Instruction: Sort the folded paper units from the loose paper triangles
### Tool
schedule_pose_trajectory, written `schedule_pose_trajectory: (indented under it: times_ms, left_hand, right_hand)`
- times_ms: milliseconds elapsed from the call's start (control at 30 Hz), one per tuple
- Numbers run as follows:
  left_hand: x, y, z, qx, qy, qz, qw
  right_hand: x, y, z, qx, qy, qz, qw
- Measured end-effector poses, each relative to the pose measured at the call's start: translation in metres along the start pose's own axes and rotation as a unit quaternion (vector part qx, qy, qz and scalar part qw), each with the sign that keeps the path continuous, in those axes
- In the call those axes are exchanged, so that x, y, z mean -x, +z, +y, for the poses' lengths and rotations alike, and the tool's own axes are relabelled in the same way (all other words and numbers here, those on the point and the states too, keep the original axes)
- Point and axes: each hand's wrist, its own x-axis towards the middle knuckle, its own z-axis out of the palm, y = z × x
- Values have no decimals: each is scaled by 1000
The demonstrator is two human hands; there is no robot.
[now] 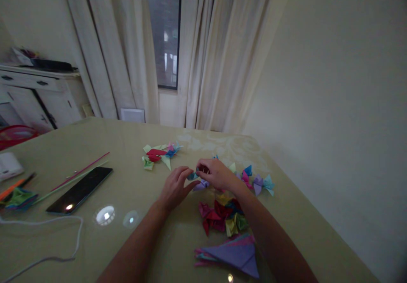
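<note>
Between my two hands is a small blue folded paper piece (192,176). My left hand (176,186) pinches it between thumb and fingertips from the left. My right hand (218,173) is curled, its fingertips closed at the right side of the same piece. Just below them lies a lilac folded paper (201,185). Nearer to me, under my right forearm's edge, is a pile of red, yellow and green folded papers (219,215). A stack of flat folded papers with a purple one on top (237,255) lies closest.
Folded papers form a red, green and blue cluster (155,153) beyond my left hand and a row (258,183) on the right. Left on the table are a phone (81,189), thin pink and green sticks (79,173), a white cable (79,236) and an orange tool (12,189).
</note>
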Motion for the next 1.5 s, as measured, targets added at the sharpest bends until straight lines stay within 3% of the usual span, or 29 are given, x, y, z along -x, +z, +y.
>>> schedule_pose_trajectory:
  times_ms: [100,233,300,400,500,633,833,1033,1233,1333,1433,1500]
  left_hand:
    - [-5,-14,-11,-78,-117,-23,990]
    - [-1,-33,-36,-262,-347,-90,896]
    - [6,-39,-47,-289,-395,-145,860]
    - [15,-42,-58,-269,-422,-191,844]
    - [17,-40,-63,-244,-414,-194,855]
    - [18,-35,-69,-199,-383,-174,885]
    - [21,-27,-74,-83,-306,-123,940]
    - [24,-22,-74,-19,-307,-106,946]
    - [21,-18,-72,37,-290,-85,953]
    - [11,-14,-54,54,-237,-39,969]
    - [2,-7,-24,56,-145,4,988]
    - [1,-2,-5,64,-79,-13,995]
  right_hand:
    - [6,-12,-9,28,16,7,999]
    - [18,-25,-23,57,15,-22,998]
    - [24,-25,-25,81,11,-57,995]
    - [30,-14,-20,125,6,-137,983]
    - [31,-1,-12,159,15,-200,967]
    - [30,7,-8,176,39,-231,956]
    - [34,-8,-12,154,49,-199,966]
    - [32,1,-15,208,76,-217,951]
    - [34,9,-13,176,55,-249,951]
    - [35,-1,-12,148,50,-196,968]
    - [32,-12,-15,120,55,-36,991]
    - [30,-15,-17,112,48,70,990]
